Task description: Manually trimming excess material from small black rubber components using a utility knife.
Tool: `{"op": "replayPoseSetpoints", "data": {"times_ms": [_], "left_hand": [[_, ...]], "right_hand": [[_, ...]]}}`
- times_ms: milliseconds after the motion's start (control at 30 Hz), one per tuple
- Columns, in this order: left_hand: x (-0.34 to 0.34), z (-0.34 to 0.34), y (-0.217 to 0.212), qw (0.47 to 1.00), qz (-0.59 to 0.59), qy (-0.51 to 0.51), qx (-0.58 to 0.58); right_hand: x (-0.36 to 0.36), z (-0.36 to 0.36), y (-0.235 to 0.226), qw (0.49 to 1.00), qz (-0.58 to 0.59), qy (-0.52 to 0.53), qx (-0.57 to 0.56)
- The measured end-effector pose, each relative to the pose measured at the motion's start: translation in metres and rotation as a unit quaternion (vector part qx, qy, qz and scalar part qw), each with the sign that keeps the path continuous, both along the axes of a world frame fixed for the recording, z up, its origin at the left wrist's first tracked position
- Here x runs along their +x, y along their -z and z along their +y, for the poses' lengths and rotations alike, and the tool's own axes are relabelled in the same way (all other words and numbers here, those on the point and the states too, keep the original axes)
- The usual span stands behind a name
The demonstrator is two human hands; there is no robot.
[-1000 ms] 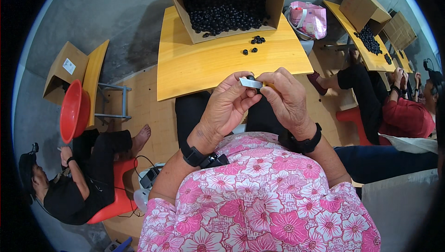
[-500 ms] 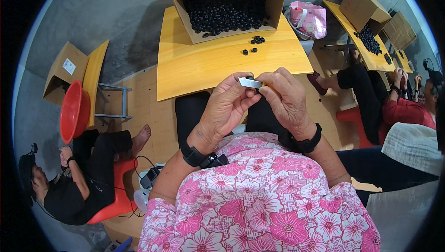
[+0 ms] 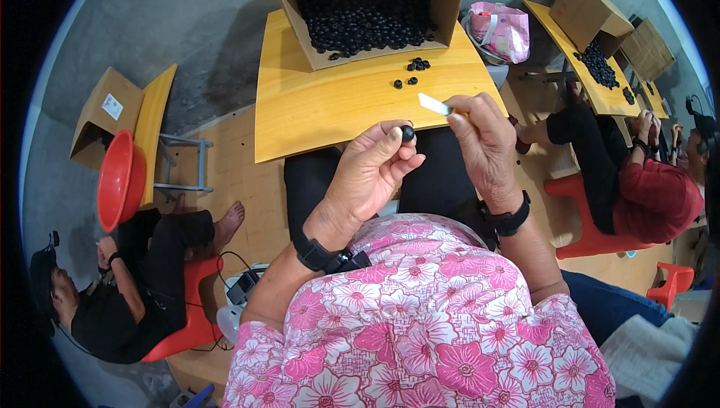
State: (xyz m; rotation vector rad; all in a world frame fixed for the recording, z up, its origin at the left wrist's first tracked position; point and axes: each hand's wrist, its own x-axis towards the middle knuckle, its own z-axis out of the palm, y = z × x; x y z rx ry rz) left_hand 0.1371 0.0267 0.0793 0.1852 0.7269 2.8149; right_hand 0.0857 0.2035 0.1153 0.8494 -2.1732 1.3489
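In the middle of the frame we pinch a small round black bead-like piece (image 3: pixel 407 133) between the thumb and fingertips of our left hand (image 3: pixel 371 175), the other fingers curled in toward the palm. Just to its right, our right hand (image 3: pixel 486 149) is closed around a small pale flat blade-like tool (image 3: pixel 434 103), whose tip points to the upper left, apart from the bead. Both wrists carry black bands. Above the hands lies the yellow wooden surface (image 3: pixel 330 108), with a few loose black pieces (image 3: pixel 411 72) scattered near its far edge. Behind them an open brown cardboard box (image 3: pixel 367 7) lies on its side, full of the same black pieces. At the left edge a person in black sits by a red plastic basin (image 3: pixel 116 179); at the right another person in a red top (image 3: pixel 656 198) sits at a second yellow surface.
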Motion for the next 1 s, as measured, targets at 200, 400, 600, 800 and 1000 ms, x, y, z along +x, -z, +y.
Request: {"op": "replayPoseSetpoints", "data": {"times_ms": [200,400,600,800,1000], "left_hand": [[0.0,0.003,-0.002,1.0,-0.007,-0.015,-0.01],[-0.001,0.001,-0.001,1.0,-0.006,-0.023,-0.011],[-0.002,0.002,0.002,0.999,-0.004,-0.026,-0.018],[-0.004,-0.001,0.004,0.997,0.027,-0.029,-0.064],[-0.006,-0.003,0.006,0.997,0.023,-0.03,-0.069]], "right_hand": [[0.008,-0.003,0.01,0.984,-0.138,-0.082,-0.078],[0.014,-0.008,0.011,0.935,-0.285,-0.153,-0.147],[0.011,-0.016,0.008,0.862,-0.391,-0.216,-0.239],[0.005,-0.017,0.016,0.851,-0.414,-0.228,-0.229],[-0.001,-0.016,0.022,0.842,-0.426,-0.234,-0.234]]}}
